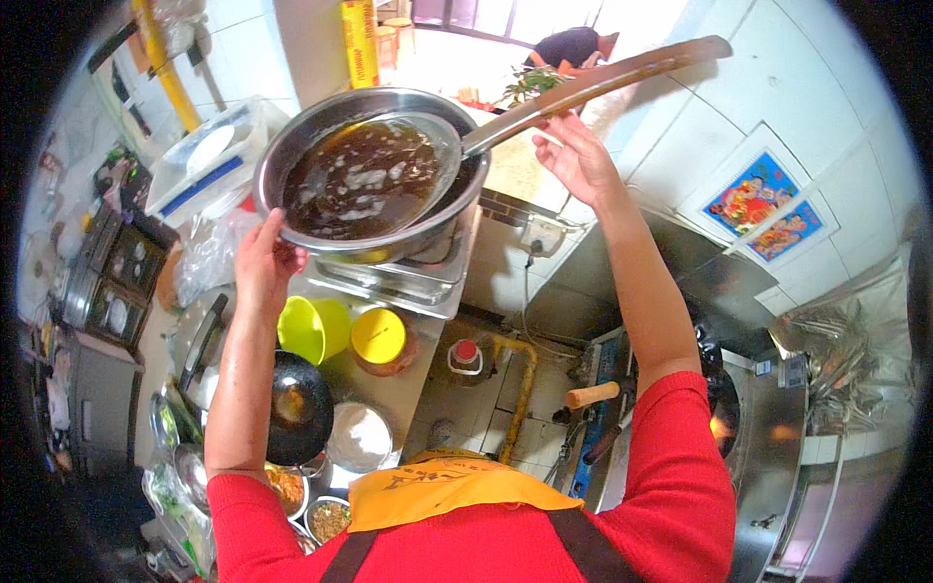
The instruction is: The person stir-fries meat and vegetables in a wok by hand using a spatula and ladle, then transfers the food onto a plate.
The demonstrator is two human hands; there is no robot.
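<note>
A wide stainless steel basin stands before me at the far end of the counter, with dark brown liquid and pale foam inside. My left hand grips its near left rim. A large round strainer lies in the basin, its rim slanting across the right side. From it a long wooden handle rises to the upper right. My right hand is at the underside of this handle, fingertips hidden behind it and the thumb held apart.
Nearer me are a lime-green container, a yellow-lidded jar, a black wok and bowls of food. A red-capped jug stands on the floor. Right are a stove and tiled wall. Beyond, a person bends over.
</note>
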